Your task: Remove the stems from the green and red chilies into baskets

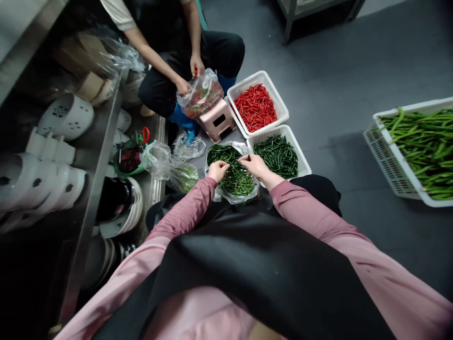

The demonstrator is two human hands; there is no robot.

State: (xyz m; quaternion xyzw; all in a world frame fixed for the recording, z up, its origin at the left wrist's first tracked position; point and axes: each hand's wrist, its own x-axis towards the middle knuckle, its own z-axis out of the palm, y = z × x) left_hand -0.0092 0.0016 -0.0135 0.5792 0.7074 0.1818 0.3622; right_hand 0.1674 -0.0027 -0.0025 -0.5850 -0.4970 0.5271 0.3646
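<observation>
My left hand (218, 171) is closed in a pinch over a clear plastic bag (244, 199) of green chili peppers (238, 181). What its fingertips hold is too small to make out. Opposite it, my right hand (255, 166) pinches at the bag's far right side, fingertips pressed together. A small dark tip shows there, which looks like a green chili pepper. The two hands are a short way apart, above the heap. Just right of the bag, a white basket (305, 165) holds darker green chili peppers (278, 156).
Another white basket (283, 112) contains red chili peppers (255, 107). A co-worker's hands (187, 80) are at a plastic bag (201, 97) on a pink stool (216, 120). Shelving (95, 189) with white containers runs along the left. A basket (398, 163) of long green peppers stands right.
</observation>
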